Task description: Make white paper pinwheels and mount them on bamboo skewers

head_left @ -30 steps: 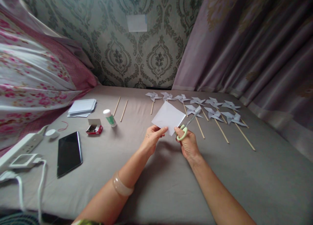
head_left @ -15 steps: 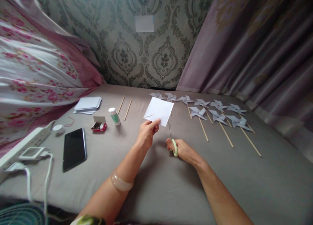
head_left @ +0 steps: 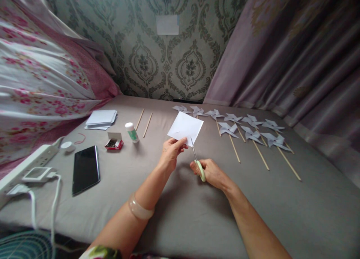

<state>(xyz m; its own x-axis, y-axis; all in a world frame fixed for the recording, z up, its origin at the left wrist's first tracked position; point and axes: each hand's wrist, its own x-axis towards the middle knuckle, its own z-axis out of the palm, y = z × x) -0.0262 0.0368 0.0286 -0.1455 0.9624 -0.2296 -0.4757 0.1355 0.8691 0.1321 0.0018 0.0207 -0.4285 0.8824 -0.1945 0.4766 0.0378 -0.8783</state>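
hovering above the middle of the grey surface [head_left: 168, 221], toward its far side, a square white sheet [head_left: 185, 127] is tilted with one corner toward the person. the left hand [head_left: 170, 153] pinches its near edge, thumb on top and the other fingers curled under. the right hand [head_left: 209, 172] has its fingers closed round the pale green handles of the scissors [head_left: 200, 169], whose blades point away and reach the sheet's near corner. in the view the sheet covers part of the far row's left end, hiding the leftmost stick. nine paper pinwheels [head_left: 228, 129] lie in two rows from behind the sheet toward the right edge, their sticks pointing back to the near side; some far sticks pass beneath near pinwheels. left of the sheet are two bare sticks [head_left: 147, 125], then an upright glue stick [head_left: 132, 132] with a white cap, just in front of them, and an open red box [head_left: 114, 143] of small dark pieces beside it. a paper stack [head_left: 101, 118] sits near the far left corner, with a red string [head_left: 80, 139] and a round white lid [head_left: 68, 146] nearer. a dark phone [head_left: 86, 170] lies beside the power strip [head_left: 33, 163] along the left edge, where a plugged-in charger [head_left: 38, 174] and white cables [head_left: 56, 199] take up the near left corner.
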